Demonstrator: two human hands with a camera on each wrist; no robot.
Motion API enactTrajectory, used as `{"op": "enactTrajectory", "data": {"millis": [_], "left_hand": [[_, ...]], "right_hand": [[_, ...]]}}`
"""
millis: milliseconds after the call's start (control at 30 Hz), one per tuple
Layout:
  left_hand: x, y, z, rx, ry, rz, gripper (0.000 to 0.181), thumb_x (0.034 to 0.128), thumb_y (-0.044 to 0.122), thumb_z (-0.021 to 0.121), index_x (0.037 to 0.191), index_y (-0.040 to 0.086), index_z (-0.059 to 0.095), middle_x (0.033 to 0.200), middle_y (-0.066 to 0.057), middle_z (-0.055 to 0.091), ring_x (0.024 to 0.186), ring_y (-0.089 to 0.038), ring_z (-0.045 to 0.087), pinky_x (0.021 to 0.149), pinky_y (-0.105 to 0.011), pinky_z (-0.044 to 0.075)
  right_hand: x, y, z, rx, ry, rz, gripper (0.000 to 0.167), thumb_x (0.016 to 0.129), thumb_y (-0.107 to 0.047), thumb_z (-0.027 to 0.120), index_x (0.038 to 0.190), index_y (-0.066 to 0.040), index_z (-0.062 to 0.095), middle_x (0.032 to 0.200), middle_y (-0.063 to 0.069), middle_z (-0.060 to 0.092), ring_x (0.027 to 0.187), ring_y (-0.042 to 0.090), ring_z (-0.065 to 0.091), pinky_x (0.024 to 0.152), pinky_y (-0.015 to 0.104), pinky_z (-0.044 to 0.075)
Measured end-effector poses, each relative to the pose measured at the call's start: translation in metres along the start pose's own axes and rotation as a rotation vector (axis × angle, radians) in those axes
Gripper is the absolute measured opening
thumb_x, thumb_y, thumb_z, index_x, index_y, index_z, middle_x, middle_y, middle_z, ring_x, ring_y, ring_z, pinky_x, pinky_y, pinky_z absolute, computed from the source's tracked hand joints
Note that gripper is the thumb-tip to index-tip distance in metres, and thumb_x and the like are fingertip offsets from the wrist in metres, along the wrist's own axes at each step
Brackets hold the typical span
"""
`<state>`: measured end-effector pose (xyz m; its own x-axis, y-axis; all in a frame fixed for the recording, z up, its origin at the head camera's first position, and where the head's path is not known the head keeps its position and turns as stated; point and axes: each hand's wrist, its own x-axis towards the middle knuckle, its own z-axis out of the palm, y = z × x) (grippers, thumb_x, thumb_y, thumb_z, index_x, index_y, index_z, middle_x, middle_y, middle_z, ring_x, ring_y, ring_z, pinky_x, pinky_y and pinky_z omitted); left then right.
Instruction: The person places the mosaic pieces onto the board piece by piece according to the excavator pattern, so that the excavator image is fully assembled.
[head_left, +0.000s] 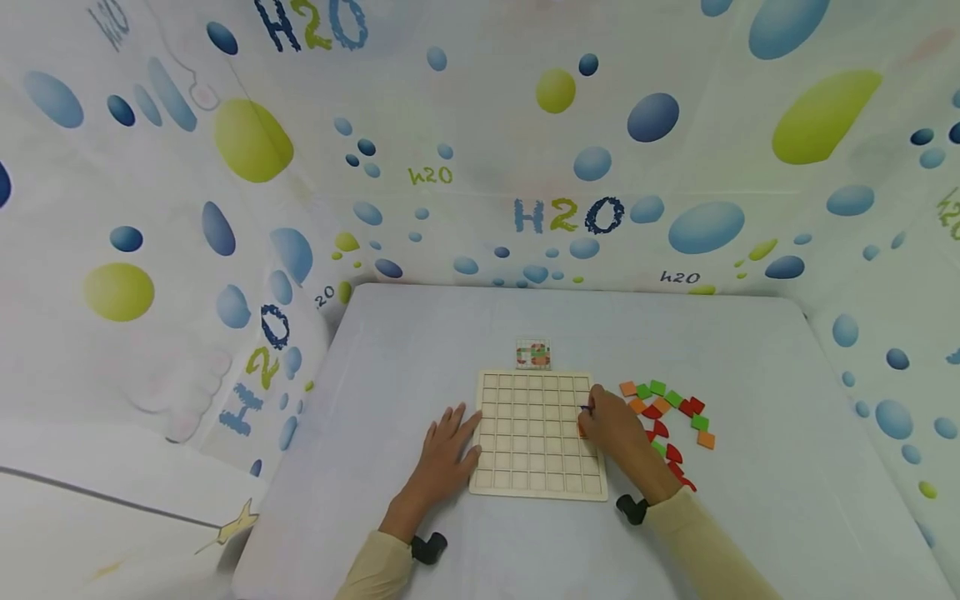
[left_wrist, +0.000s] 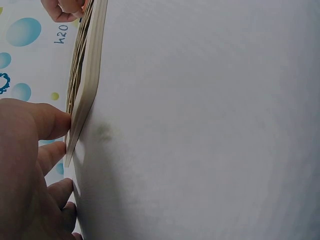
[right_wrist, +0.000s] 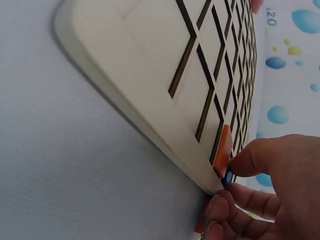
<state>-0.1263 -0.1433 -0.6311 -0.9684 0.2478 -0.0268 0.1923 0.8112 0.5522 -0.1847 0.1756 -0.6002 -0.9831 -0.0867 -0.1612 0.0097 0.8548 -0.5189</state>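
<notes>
At the board (head_left: 534,442), hands (head_left: 446,454) (head_left: 617,425) differ: left splayed, right pinching.

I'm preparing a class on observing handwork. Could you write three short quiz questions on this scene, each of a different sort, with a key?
1. Multiple choice: where does the small patterned card lie?
A. Left of the wooden grid board
B. Beyond the board's far edge
C. At the board's near edge

2. True or false: loose red, green and orange pieces lie to the right of the board.

3. Fill in: the right-hand grip pinches a small dark ____ item.

Key: 1. B; 2. True; 3. blue
</notes>
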Motion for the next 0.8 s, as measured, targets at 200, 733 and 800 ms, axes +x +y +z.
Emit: {"op": "enactTrajectory", "data": {"millis": [200, 733, 800], "left_hand": [[-0.0001, 0.002, -0.0013, -0.003, -0.013, -0.023, 0.059, 0.1069, 0.03, 0.057, 0.163, 0.019, 0.043, 0.174, -0.013, 0.027, 0.162, -0.039, 0.018, 0.128, -0.065, 0.013], [0.0004, 0.0006, 0.0009, -0.011, 0.001, -0.004, 0.058, 0.1063, 0.027, 0.057, 0.162, 0.017, 0.044, 0.173, -0.016, 0.028, 0.161, -0.042, 0.02, 0.126, -0.068, 0.015], [0.0007, 0.0008, 0.0005, -0.009, -0.002, -0.005, 0.059, 0.1064, 0.027, 0.057, 0.163, 0.017, 0.044, 0.173, -0.015, 0.028, 0.162, -0.041, 0.019, 0.126, -0.067, 0.014]], "right_hand": [[-0.0007, 0.0009, 0.0018, 0.015, 0.014, -0.015, 0.017, 0.099, -0.014, 0.064, 0.105, -0.002, 0.054, 0.081, 0.009, 0.057, 0.068, 0.022, 0.052, 0.058, 0.031, 0.042], [-0.0035, 0.0026, 0.0063, 0.059, 0.056, 0.025, 0.018, 0.097, -0.014, 0.063, 0.093, -0.004, 0.048, 0.074, 0.008, 0.051, 0.065, 0.021, 0.049, 0.055, 0.031, 0.037], [-0.0041, 0.0025, 0.0054, 0.058, 0.053, 0.037, 0.019, 0.097, -0.016, 0.064, 0.092, -0.005, 0.049, 0.073, 0.007, 0.051, 0.064, 0.021, 0.049, 0.055, 0.031, 0.037]]}}
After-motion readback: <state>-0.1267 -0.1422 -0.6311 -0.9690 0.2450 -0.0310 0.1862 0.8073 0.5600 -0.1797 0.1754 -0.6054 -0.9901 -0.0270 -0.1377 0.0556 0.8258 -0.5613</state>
